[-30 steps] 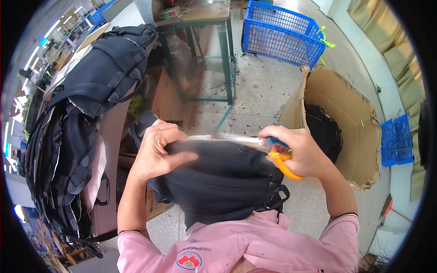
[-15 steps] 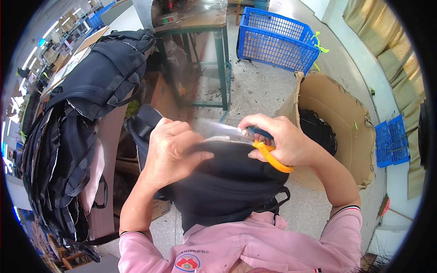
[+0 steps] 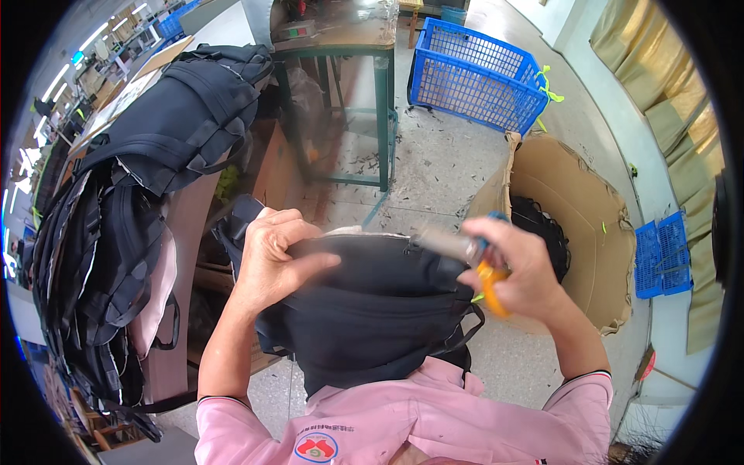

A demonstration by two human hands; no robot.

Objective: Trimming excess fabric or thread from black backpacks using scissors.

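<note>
A black fabric backpack piece (image 3: pixel 364 310) lies across my lap, with a pale raw edge along its top. My left hand (image 3: pixel 279 260) pinches that edge near its left end, thumb on the near side. In my right hand (image 3: pixel 511 263) is a pair of scissors (image 3: pixel 490 283) with orange and blue handles. Their blades are smeared by motion and point left, close to the right part of the edge. Whether the blades touch the fabric I cannot tell.
Several black backpack pieces (image 3: pixel 186 116) hang over a board at my left. A large cardboard bin (image 3: pixel 597 232) with black items inside stands at right. Beyond are a blue plastic crate (image 3: pixel 477 85) and a green-legged table (image 3: pixel 384 116). Dark scraps litter the floor.
The scissors and my right hand have moved right and slightly down, away from the middle of the edge. My left hand has shifted slightly left and keeps its hold on the fabric.
</note>
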